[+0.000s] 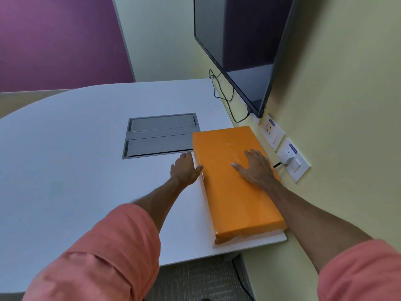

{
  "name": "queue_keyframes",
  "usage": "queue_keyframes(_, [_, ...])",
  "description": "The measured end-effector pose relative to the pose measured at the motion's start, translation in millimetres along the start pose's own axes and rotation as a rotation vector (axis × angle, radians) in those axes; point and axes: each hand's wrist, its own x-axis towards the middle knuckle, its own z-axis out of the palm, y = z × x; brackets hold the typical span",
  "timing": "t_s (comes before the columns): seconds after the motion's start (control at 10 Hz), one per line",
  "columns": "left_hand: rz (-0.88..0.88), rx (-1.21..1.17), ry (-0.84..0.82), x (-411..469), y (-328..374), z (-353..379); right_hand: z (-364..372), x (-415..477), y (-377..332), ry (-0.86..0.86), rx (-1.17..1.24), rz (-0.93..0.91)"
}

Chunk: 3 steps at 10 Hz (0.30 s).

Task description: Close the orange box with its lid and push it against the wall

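Pale yellow wall [338, 88] on the right, purple panel [54, 40] at back left, white worktop [65, 148] with a rounded far edge filling the middle. Near right corner of the worktop is in frame; left side is cut off.

Orange box [234, 183]: one, lid on, lying flat along the right edge of the worktop with its long side against or just beside the wall. Can't tell if it actually touches, the right forearm covers that edge. White base shows as a thin strip under the lid at the near end and along the left side.

Left hand [184, 170]: open, fingers extended, pressed against the left side of the box, thumb at the lid's edge. Fingertips blurred. Right hand [256, 166]: open, palm flat on top of the lid, fingers spread. Neither is gripping anything. Both sleeves salmon-coloured, rolled up.

Other items:
- 1 recessed grey cable hatch [160, 135] in the worktop, two flaps, both shut; box's far left corner overlaps its right end.
- 1 wall-mounted screen [238, 46], dark, top cut off.
- 2 wall socket plates [273, 132], the nearer one [297, 165] with a white plug in it; labels too small to read.
- 1 black cable [223, 94] dangling below the screen.
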Motion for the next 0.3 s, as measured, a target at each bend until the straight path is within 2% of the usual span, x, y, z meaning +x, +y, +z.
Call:
queue_keyframes(0.1, [0.087,0.169,0.103,1,-22,-24,0,6,-38,0.021,-0.007,-0.037])
queue_keyframes(0.3, [0.115,0.285,0.195,0,-69,-64,12,11,-122,0.12,-0.052,-0.147])
